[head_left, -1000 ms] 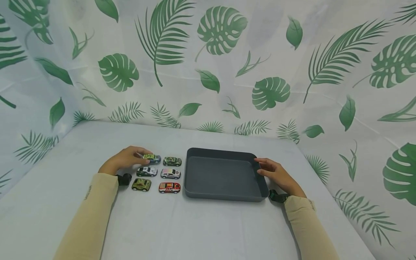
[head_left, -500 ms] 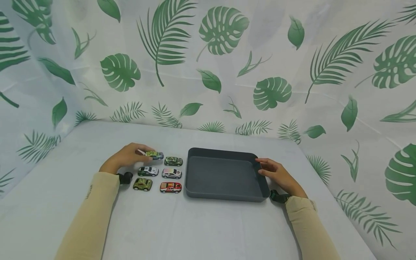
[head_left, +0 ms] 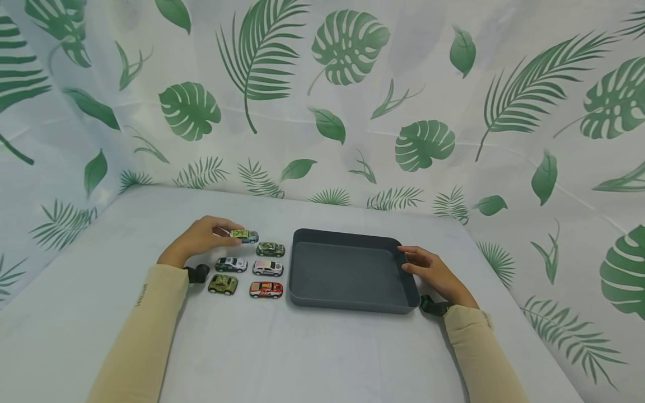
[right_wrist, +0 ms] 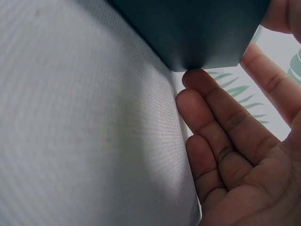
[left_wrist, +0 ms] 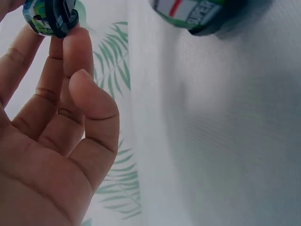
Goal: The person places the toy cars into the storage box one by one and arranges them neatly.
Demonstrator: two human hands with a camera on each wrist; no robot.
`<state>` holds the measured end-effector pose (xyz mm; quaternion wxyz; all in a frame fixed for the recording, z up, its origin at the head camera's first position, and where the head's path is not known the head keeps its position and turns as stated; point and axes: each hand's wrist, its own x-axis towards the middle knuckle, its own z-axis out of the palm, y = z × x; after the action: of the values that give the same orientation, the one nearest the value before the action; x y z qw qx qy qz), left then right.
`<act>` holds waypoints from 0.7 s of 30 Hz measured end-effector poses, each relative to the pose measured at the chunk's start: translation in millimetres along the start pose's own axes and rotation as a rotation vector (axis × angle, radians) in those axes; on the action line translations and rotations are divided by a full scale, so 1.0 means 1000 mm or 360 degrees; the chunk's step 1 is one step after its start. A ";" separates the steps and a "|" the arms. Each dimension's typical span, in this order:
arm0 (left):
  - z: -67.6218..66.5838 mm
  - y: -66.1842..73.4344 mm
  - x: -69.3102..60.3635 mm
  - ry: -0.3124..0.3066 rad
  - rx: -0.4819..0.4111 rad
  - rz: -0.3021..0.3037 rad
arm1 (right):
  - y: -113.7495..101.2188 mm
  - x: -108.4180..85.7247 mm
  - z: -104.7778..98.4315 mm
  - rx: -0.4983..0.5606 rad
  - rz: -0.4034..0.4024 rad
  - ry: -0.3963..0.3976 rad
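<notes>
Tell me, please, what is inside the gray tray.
Inside the gray tray, only bare floor and walls show. The near wall's inner face is hidden; the right hand covers some rim.

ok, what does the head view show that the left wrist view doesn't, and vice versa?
Head only: grey tray, right hand, red car, both sleeves.
Left wrist only: left palm, legible SUPER lettering.
Both: left hand, the green-and-blue car it holds, white cloth, leaf-print backdrop.

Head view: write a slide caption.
The left hand holds a green-topped toy car near five others; the right hand touches a gray tray.
</notes>
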<state>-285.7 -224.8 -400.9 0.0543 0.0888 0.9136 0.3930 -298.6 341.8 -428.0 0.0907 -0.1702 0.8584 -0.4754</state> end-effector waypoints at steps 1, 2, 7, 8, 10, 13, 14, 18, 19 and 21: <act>0.000 0.000 0.000 0.0002 0.0002 0.0007 | 0.000 0.000 0.000 0.0001 0.0001 0.0001; 0.000 0.001 0.000 0.0005 0.0003 0.0012 | 0.000 0.000 0.000 0.0001 0.0001 0.0001; 0.001 0.004 0.000 0.0017 -0.0021 0.0024 | 0.001 0.000 0.000 0.0000 -0.0013 0.0002; 0.001 0.004 -0.001 0.0019 -0.0026 0.0028 | 0.001 0.000 0.000 0.0001 -0.0016 0.0001; 0.001 0.005 -0.001 0.0023 -0.0033 0.0039 | 0.002 0.000 0.000 0.0002 -0.0017 0.0000; 0.003 0.005 0.000 0.0030 -0.0037 0.0055 | 0.002 0.000 0.000 0.0004 -0.0015 -0.0001; 0.003 0.005 0.001 0.0031 -0.0035 0.0064 | 0.002 0.000 0.000 0.0004 -0.0013 0.0000; 0.003 0.007 0.001 0.0021 -0.0035 0.0100 | 0.001 0.000 0.000 0.0007 -0.0011 0.0002; 0.004 0.007 0.001 0.0018 -0.0033 0.0105 | 0.001 0.000 0.000 0.0006 -0.0010 0.0001; 0.004 0.009 0.001 0.0009 -0.0030 0.0116 | 0.001 0.000 0.000 0.0009 -0.0012 0.0000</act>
<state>-285.3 -215.9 -397.1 0.0383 0.1204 0.9062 0.4036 -299.1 342.4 -428.7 0.0893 -0.1730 0.8564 -0.4781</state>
